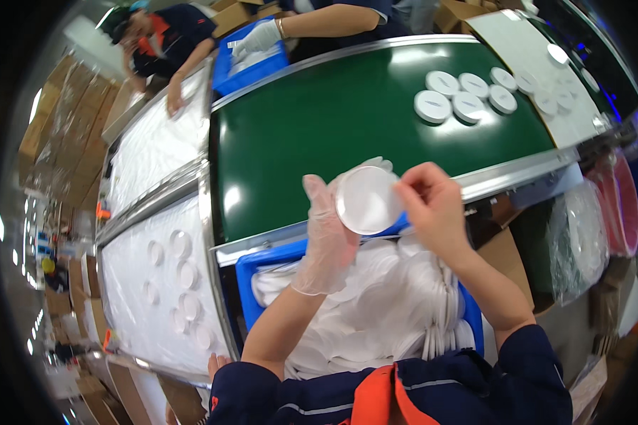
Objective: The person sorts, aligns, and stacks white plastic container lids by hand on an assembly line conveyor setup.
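A smooth, shallow white disc [368,200] with a thin raised rim is held above the near edge of the glossy green belt [312,120], over a blue bin [244,283] heaped with soft-looking, thin white rounds [376,297]. Bare belt opens beyond it toward thick white discs [432,106] at the far right, behind a metal rail [503,178]. The film-gloved left hand [329,234] grips the disc's left side, thumb upright, while the bare right hand [434,212] bends its fingers at the right rim, whether pinching I cannot tell.

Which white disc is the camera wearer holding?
The disc in the gloved left hand, bare right hand at its rim; discs on the green belt lie untouched.
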Available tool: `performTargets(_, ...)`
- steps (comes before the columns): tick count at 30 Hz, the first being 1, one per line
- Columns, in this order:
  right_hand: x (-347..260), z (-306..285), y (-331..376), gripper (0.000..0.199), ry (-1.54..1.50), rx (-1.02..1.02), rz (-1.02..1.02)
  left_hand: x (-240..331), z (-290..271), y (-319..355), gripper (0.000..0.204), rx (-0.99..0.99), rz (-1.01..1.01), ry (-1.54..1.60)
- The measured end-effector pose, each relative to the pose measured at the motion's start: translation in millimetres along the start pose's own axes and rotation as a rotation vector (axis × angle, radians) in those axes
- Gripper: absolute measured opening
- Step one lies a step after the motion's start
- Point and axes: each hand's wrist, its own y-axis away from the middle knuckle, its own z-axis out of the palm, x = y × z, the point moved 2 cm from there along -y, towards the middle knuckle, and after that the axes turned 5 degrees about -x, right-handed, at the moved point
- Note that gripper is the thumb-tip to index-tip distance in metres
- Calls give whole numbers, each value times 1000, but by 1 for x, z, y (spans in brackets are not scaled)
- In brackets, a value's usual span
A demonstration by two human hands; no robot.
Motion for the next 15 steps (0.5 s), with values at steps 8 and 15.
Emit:
performTargets(8, -28, 41, 13, 15, 474, 59, -398, 0, -9, 48, 23, 278, 187, -396)
performTargets(15, -22, 116, 29, 44, 594, -501, -397, 66, -107, 108, 12, 671, 584, -1263)
